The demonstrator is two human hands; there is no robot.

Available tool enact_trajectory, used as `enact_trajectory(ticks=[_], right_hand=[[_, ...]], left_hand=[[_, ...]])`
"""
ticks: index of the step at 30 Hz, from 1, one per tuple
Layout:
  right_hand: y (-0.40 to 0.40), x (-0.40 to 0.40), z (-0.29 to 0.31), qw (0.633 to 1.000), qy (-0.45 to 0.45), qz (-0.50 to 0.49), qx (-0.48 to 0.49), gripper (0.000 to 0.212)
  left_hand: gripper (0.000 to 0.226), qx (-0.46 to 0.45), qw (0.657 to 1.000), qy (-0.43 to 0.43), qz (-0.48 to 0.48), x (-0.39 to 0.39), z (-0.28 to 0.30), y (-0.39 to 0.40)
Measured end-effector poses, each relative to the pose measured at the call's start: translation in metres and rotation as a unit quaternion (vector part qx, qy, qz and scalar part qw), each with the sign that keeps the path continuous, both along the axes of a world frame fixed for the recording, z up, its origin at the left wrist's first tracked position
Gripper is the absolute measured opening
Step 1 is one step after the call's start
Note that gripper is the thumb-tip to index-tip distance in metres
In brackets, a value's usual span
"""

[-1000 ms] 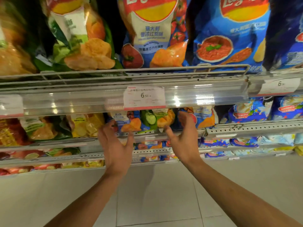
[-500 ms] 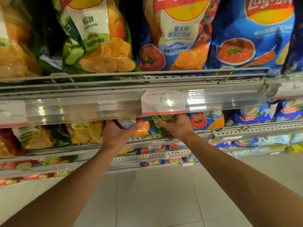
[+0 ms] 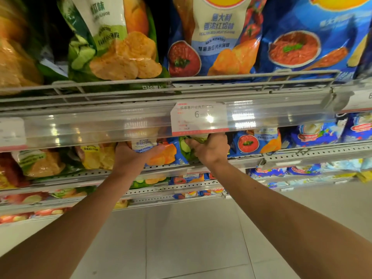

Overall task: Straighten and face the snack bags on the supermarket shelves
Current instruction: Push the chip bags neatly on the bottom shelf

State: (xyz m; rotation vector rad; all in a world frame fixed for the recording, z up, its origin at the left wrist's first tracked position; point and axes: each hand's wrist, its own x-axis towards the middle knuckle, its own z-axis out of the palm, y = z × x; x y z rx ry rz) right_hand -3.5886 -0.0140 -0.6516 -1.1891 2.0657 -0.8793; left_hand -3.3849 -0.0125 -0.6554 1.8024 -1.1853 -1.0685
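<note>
Reaching under the price rail (image 3: pixel 141 121), the left hand (image 3: pixel 128 156) grasps a blue bag (image 3: pixel 167 156) and the right hand (image 3: pixel 211 150) a green bag (image 3: pixel 186 147), apparently to square both faces forward.

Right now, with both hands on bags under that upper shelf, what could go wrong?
The left hand grips the blue tomato bag and the right hand the green cucumber bag; squeezing could crush chips. Both hands sit just beneath the price rail, so lifting might knock the price tag loose or scrape knuckles.
</note>
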Motion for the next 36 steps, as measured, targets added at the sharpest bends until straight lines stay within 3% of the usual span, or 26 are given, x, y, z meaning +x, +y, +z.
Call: enact_trajectory(ticks=[5,9,17,21,24,28,36], right_hand=[[0.015,0.006,0.012,0.997,0.074,-0.002,-0.023,0.051],[0.036,-0.01,0.023,0.995,0.09,-0.03,0.005,0.058],[0.094,-0.085,0.021,0.996,-0.007,-0.084,-0.034,0.06],[0.122,-0.12,0.015,0.99,-0.068,-0.108,-0.066,0.049],[0.142,-0.139,0.008,0.989,-0.077,-0.106,-0.072,0.046],[0.16,-0.156,-0.001,0.99,-0.079,-0.097,-0.063,0.051],[0.17,-0.143,-0.006,0.99,-0.09,-0.083,-0.064,0.048]], left_hand=[[0.025,0.009,0.999,-0.004,-0.031,0.011,0.014,0.005],[0.029,0.0,1.0,-0.007,-0.022,0.004,0.018,0.009],[0.06,-0.027,0.997,-0.026,0.065,-0.073,0.011,0.006],[0.067,-0.037,0.999,-0.017,0.034,-0.113,-0.001,0.001],[0.068,-0.034,0.999,-0.016,0.003,-0.136,-0.009,0.001],[0.07,-0.048,0.998,-0.035,0.034,-0.149,-0.01,0.003],[0.082,-0.033,0.999,-0.044,0.0,-0.144,-0.012,0.003]])
